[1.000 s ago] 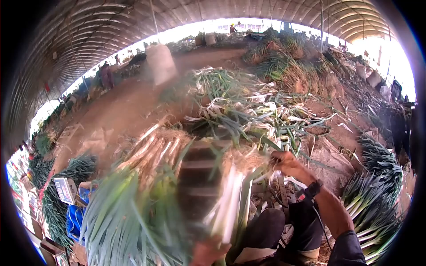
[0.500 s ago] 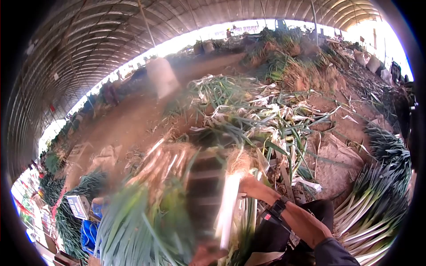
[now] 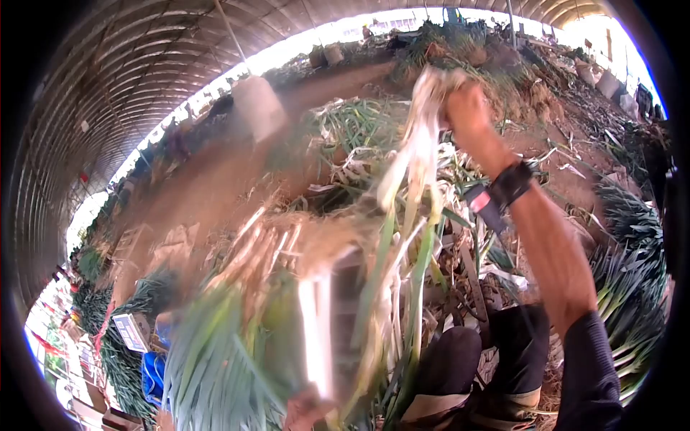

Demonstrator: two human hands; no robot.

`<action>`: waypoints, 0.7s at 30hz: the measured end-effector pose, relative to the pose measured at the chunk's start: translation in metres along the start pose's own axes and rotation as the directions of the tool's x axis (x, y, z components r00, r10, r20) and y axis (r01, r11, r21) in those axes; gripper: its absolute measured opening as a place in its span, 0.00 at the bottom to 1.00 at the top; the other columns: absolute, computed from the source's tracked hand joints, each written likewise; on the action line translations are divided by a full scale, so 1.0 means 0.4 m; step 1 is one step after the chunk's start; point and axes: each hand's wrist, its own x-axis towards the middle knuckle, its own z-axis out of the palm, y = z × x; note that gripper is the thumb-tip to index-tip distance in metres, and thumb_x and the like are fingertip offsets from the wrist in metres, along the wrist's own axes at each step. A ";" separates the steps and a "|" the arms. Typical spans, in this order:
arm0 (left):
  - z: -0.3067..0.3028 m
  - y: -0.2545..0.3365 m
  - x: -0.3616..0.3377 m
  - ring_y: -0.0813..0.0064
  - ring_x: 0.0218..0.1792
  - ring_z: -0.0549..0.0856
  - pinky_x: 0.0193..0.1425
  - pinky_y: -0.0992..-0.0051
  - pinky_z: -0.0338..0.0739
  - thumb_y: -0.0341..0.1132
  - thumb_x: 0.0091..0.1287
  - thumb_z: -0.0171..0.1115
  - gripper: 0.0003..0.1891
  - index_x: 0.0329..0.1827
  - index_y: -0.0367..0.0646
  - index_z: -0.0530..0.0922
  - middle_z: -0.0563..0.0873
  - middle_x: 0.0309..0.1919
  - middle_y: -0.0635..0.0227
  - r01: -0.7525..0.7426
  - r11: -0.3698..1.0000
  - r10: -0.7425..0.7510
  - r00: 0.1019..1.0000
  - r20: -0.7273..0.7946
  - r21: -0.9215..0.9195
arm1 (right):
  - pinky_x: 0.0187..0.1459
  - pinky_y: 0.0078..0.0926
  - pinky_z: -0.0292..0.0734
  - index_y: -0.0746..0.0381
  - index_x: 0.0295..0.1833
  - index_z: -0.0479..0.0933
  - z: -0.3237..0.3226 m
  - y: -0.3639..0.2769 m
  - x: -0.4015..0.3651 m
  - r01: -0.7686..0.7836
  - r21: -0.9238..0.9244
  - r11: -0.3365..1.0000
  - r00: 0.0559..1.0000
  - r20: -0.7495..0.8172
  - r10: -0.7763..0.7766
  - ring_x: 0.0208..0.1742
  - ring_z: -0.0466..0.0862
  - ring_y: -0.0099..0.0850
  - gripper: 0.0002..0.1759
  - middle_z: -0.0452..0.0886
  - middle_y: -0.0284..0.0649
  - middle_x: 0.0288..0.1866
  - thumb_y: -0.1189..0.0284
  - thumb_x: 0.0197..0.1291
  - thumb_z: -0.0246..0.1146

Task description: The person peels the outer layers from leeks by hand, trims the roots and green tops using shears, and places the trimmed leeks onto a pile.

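Observation:
My right hand [image 3: 468, 109], raised at the upper middle, is closed around a clump of pale, stripped outer leaves [image 3: 418, 154]. These hang down in yellow-green strands towards my knees. Low in the view, my left hand [image 3: 307, 409] is wrapped round green onions [image 3: 316, 337], white stalks and brown roots uppermost. Motion blurs the roots and both hands somewhat. To the left of that hand lies a big heap of untrimmed green onions [image 3: 223, 359], leaves towards me. A dark watch [image 3: 512, 182] sits on my right wrist.
Discarded leaves [image 3: 359, 133] litter the ground ahead. More green onions [image 3: 632, 287] lie at the right. A blue bag [image 3: 153, 375] and a small box [image 3: 132, 332] stand at the left. A pale hanging cylinder [image 3: 257, 108] is at the upper left. My knees [image 3: 449, 359] are below.
My right hand has moved up and away from the stalks, pulling outer leaves with it. My left hand and the green onions in it have shifted left.

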 end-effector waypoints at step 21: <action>-0.044 -0.049 0.074 0.62 0.40 0.89 0.48 0.65 0.84 0.29 0.58 0.71 0.15 0.48 0.34 0.84 0.90 0.38 0.55 0.032 0.998 -0.040 0.982 0.185 0.046 | 0.32 0.24 0.84 0.68 0.53 0.80 0.097 -0.420 -0.410 -0.156 0.792 -0.591 0.942 -0.060 -0.329 0.36 0.88 0.29 0.24 0.87 0.43 0.46 0.55 0.72 0.63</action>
